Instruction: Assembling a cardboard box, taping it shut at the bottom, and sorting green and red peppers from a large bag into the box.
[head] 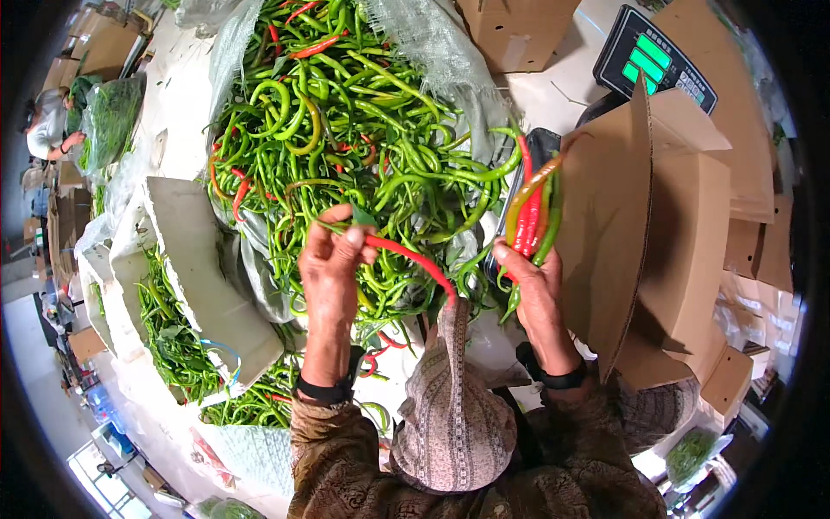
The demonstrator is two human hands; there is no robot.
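Between the thumb and fingers of my left hand (pixel 331 272) is the stem end of a long red chili pepper (pixel 415 259), whose tip hangs to the right; a small green leaf shows at the fingers. My right hand (pixel 538 292) grips a bunch of chili peppers (pixel 533 207), red, green and orange-brown, pointing upward. Under and beyond both hands spreads a large heap of long green chilies (pixel 350 143) with scattered red ones. The heap lies on an opened white woven sack (pixel 434 52).
On the right stands an open cardboard box (pixel 603 214), with a digital scale display (pixel 655 61) behind it. A white foam box (pixel 214 272) at left holds green chilies. Another person (pixel 48 123) handles a bag of greens (pixel 113 120) at far left. Another carton (pixel 519 32) stands at the back.
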